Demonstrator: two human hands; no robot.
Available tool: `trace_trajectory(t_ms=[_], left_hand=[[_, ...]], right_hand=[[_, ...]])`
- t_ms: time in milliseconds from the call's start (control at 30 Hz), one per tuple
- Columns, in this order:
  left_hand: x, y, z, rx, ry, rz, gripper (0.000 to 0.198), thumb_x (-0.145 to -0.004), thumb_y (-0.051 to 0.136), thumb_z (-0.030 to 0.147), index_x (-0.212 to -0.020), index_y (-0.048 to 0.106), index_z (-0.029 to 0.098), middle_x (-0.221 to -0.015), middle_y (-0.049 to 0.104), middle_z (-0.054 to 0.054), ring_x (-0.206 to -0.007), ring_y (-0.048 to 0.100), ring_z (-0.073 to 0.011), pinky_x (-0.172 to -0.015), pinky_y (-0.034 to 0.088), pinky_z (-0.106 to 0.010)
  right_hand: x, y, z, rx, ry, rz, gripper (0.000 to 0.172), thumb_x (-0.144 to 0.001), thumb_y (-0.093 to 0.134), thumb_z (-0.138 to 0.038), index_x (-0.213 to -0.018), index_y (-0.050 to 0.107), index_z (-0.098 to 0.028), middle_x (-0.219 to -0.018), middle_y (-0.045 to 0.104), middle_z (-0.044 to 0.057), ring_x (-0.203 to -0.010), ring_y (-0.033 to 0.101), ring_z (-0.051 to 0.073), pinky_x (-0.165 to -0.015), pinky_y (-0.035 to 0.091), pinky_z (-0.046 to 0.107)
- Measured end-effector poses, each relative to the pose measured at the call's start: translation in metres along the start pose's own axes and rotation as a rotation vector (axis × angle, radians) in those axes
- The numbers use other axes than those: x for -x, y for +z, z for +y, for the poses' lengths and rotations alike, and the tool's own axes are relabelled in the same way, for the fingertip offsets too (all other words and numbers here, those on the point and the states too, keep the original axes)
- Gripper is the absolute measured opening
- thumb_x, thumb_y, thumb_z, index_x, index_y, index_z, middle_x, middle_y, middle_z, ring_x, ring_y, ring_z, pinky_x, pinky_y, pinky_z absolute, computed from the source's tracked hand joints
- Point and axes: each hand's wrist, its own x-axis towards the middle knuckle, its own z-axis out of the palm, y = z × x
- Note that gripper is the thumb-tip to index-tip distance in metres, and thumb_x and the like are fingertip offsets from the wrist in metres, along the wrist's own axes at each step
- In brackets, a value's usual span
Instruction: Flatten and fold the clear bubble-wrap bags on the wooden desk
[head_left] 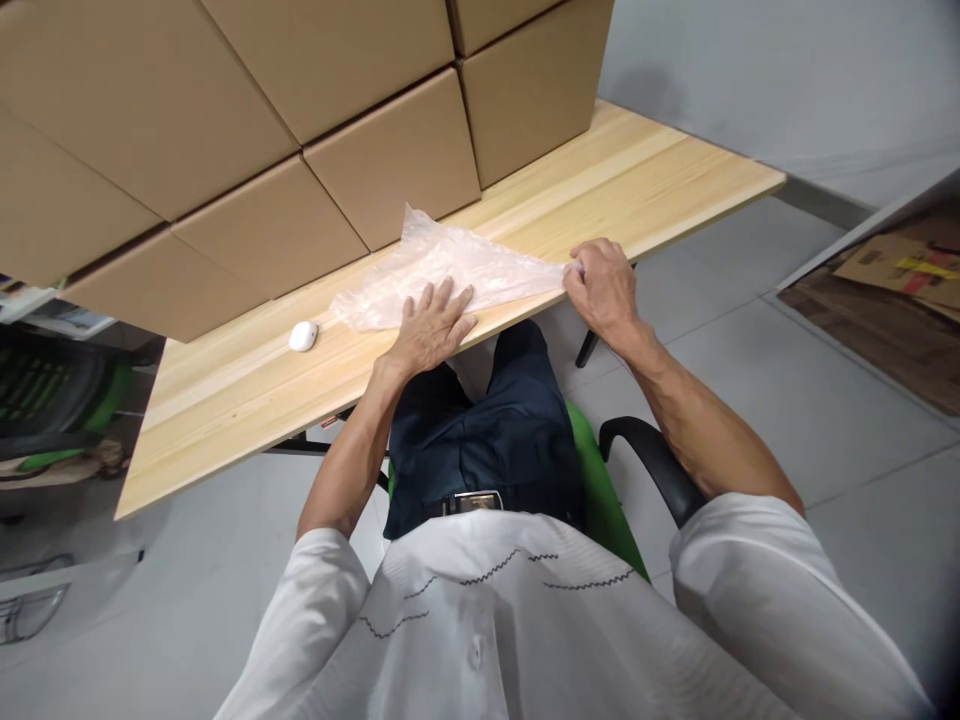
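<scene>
A thin, see-through plastic bag (469,258), or a sheet of such film, lies crumpled on the wooden table (645,180). My left hand (431,328) rests flat on its near left part with the fingers spread. Closed around the bag's right end is my right hand (602,285), at the front edge of the table. Between the two hands the plastic is drawn out and narrows toward the right. A small white rounded case (303,336) sits on the table to the left of the bag, apart from it.
Stacked cardboard boxes (397,150) form a wall along the back of the table, close behind the bag. A green chair with a black armrest (652,465) is under me. Flattened cardboard (900,270) lies at the right; another chair (60,390) stands at the left.
</scene>
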Motion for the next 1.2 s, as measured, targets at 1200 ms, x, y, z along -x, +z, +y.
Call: trace_trajectory(t_ms=[1200], left_hand=[[0.001,0.010,-0.013,0.020,-0.059,0.054,0.079,-0.133,0.033,0.070,-0.206,0.031,0.041,-0.218,0.016,-0.005,-0.204,0.011,-0.0472,-0.160,0.015,-0.081]], right_hand=[[0.022,-0.017,-0.086,0.081,-0.349,-0.394,0.081,-0.132,0.038,-0.055,-0.195,0.052,-0.006,-0.204,0.047,0.024,-0.194,0.040,0.048,-0.157,0.036,0.072]])
